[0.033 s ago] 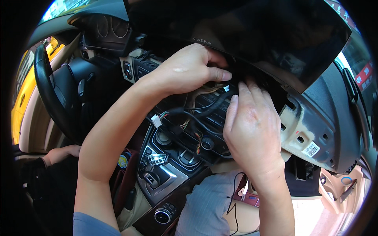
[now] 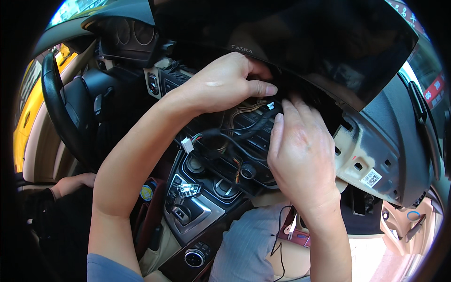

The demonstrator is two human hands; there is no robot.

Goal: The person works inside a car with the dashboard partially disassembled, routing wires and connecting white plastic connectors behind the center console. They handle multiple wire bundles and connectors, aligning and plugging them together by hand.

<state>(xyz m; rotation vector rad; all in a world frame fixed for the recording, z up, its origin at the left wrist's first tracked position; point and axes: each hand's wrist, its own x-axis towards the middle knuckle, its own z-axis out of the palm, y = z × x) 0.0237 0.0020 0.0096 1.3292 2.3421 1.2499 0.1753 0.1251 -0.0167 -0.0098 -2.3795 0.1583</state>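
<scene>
A large black dashboard screen [image 2: 291,42] is tilted out over an opened dashboard. My left hand [image 2: 230,80] is at its lower edge, fingers curled under it and thumb bent inward; whatever they grip is hidden. Beside it, my right hand [image 2: 303,134] reaches up into the dark gap behind the screen, its fingers stretched out and their tips out of sight. Between the hands lie a bundle of wires [image 2: 244,110] and a small white connector [image 2: 270,106]. Another white plug [image 2: 187,145] hangs on coloured wires to the left, below my left wrist.
The steering wheel [image 2: 51,103] stands at the left. A gear console [image 2: 190,209] lies below the hands, with a round control knob [image 2: 194,258] nearer. Bare metal trim [image 2: 352,162] is at the right. Another person's hand [image 2: 87,180] rests at the lower left.
</scene>
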